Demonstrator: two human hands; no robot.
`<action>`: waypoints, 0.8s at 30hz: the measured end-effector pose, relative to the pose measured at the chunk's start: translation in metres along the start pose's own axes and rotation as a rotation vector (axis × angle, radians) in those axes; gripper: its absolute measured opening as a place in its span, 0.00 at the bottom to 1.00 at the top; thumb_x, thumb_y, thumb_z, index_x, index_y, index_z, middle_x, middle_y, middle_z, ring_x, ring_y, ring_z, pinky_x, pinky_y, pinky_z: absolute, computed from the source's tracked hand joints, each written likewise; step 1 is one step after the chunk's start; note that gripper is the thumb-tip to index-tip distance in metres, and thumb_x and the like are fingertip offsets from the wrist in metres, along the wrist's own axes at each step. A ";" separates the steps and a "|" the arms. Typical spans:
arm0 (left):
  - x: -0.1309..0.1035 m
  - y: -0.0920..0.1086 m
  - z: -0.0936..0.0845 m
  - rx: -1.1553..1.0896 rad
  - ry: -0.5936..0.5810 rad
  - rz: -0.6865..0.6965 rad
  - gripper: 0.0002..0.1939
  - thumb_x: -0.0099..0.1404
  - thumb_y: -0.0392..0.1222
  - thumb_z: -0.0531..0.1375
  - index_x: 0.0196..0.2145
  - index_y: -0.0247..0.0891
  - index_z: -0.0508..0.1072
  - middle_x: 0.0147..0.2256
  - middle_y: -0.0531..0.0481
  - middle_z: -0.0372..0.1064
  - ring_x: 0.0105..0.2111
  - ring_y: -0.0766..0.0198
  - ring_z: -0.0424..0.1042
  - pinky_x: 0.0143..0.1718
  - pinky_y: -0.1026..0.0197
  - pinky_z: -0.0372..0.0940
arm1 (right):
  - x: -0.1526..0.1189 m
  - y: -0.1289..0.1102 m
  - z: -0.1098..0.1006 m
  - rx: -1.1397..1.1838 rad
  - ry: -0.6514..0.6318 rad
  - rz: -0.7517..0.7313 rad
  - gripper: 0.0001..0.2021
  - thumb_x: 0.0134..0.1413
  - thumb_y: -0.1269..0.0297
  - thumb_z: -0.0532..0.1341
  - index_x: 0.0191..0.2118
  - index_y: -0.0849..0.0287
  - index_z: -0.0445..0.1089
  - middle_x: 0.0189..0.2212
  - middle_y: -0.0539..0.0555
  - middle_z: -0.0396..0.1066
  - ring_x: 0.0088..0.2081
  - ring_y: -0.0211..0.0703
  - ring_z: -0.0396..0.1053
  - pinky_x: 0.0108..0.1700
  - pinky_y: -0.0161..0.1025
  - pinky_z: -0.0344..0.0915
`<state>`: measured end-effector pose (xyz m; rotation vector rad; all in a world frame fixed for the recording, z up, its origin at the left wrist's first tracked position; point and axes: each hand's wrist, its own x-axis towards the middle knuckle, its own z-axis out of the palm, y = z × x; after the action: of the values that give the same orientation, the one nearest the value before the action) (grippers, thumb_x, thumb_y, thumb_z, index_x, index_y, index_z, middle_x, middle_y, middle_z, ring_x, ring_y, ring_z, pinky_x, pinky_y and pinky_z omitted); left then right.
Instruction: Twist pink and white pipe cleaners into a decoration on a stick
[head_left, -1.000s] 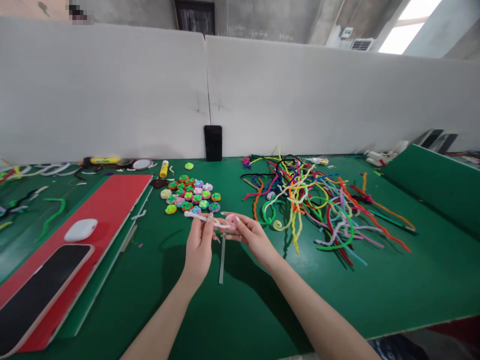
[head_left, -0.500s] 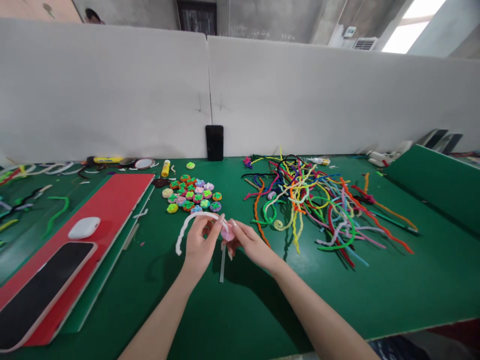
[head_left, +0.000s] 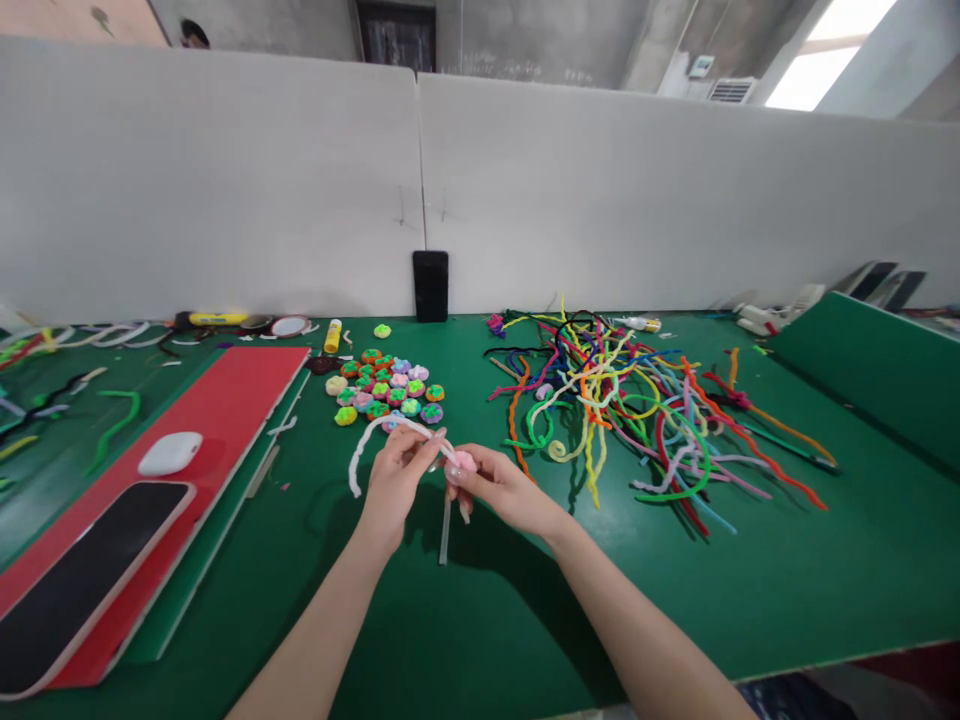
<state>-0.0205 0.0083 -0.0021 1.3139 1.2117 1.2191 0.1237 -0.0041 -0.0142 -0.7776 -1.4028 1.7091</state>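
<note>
In the head view my left hand [head_left: 397, 478] pinches a white pipe cleaner [head_left: 365, 443], whose free end curves out to the left and down. My right hand [head_left: 499, 488] is closed on a small pink pipe-cleaner coil [head_left: 464, 462], held between thumb and fingers. The white strand runs from my left fingertips to the pink piece; how the two join is hidden by my fingers. A translucent flat strip [head_left: 444, 535] lies on the green table just below my hands. Behind them sits a cluster of small coloured pipe-cleaner flowers [head_left: 380, 393].
A tangled heap of coloured pipe cleaners [head_left: 600, 390] spreads to the right. On the left, a red board [head_left: 247, 400] carries a phone [head_left: 90, 585] and a white case [head_left: 170, 453]. A black phone [head_left: 430, 287] leans on the partition [head_left: 225, 180]; a glue stick [head_left: 332, 336] stands nearby.
The pink coil has turned and shifted slightly right in my right fingers. My left hand has moved a little away from it, and the white pipe cleaner's loose end has risen slightly.
</note>
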 end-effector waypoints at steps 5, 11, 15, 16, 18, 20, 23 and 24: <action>0.001 -0.005 0.000 0.029 0.059 0.034 0.10 0.53 0.45 0.60 0.21 0.36 0.68 0.27 0.54 0.58 0.29 0.67 0.60 0.29 0.66 0.57 | -0.001 -0.001 0.001 0.051 -0.031 0.056 0.14 0.49 0.55 0.57 0.35 0.62 0.62 0.23 0.48 0.65 0.20 0.30 0.63 0.26 0.31 0.62; 0.003 -0.005 -0.003 0.373 0.159 0.186 0.10 0.55 0.45 0.58 0.22 0.37 0.69 0.28 0.53 0.60 0.27 0.67 0.61 0.30 0.65 0.58 | 0.000 0.007 0.007 0.143 0.033 0.035 0.26 0.36 0.65 0.68 0.44 0.59 0.59 0.28 0.48 0.69 0.33 0.39 0.70 0.37 0.37 0.66; 0.001 -0.002 -0.003 0.445 0.168 0.224 0.11 0.55 0.46 0.57 0.21 0.37 0.68 0.26 0.53 0.59 0.28 0.67 0.62 0.31 0.64 0.59 | 0.001 0.009 0.008 0.081 0.119 0.024 0.24 0.35 0.65 0.67 0.43 0.59 0.62 0.29 0.48 0.69 0.31 0.38 0.70 0.34 0.36 0.68; 0.000 -0.002 -0.002 0.447 0.167 0.226 0.11 0.55 0.46 0.57 0.21 0.37 0.68 0.26 0.53 0.59 0.27 0.67 0.62 0.31 0.64 0.59 | 0.001 0.008 0.008 0.059 0.133 0.030 0.23 0.36 0.64 0.67 0.42 0.59 0.62 0.29 0.48 0.69 0.30 0.38 0.70 0.32 0.35 0.68; 0.000 -0.002 -0.001 0.435 0.166 0.221 0.11 0.56 0.46 0.57 0.21 0.37 0.68 0.26 0.53 0.59 0.27 0.67 0.62 0.31 0.64 0.59 | 0.001 0.007 0.008 0.035 0.142 0.034 0.21 0.38 0.63 0.66 0.42 0.59 0.63 0.28 0.48 0.70 0.27 0.37 0.70 0.29 0.33 0.67; 0.000 -0.002 -0.001 0.420 0.167 0.214 0.11 0.56 0.46 0.57 0.22 0.37 0.69 0.27 0.53 0.59 0.27 0.67 0.62 0.31 0.64 0.60 | 0.001 0.006 0.008 0.022 0.124 0.037 0.19 0.41 0.62 0.65 0.41 0.60 0.64 0.26 0.48 0.70 0.26 0.37 0.70 0.28 0.32 0.66; 0.001 -0.005 -0.001 0.399 0.176 0.214 0.11 0.56 0.46 0.56 0.23 0.37 0.69 0.28 0.53 0.59 0.28 0.67 0.62 0.30 0.65 0.60 | 0.001 0.005 0.009 -0.003 0.100 0.047 0.16 0.45 0.60 0.62 0.40 0.61 0.64 0.23 0.48 0.70 0.24 0.36 0.69 0.26 0.31 0.65; 0.001 -0.005 -0.001 0.394 0.180 0.216 0.11 0.56 0.46 0.56 0.22 0.37 0.69 0.28 0.53 0.59 0.27 0.67 0.62 0.30 0.65 0.60 | 0.001 0.005 0.009 -0.004 0.095 0.053 0.16 0.45 0.60 0.62 0.40 0.61 0.63 0.23 0.49 0.70 0.24 0.36 0.69 0.26 0.31 0.64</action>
<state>-0.0218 0.0101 -0.0072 1.6859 1.5257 1.3160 0.1148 -0.0085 -0.0175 -0.8943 -1.3320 1.6871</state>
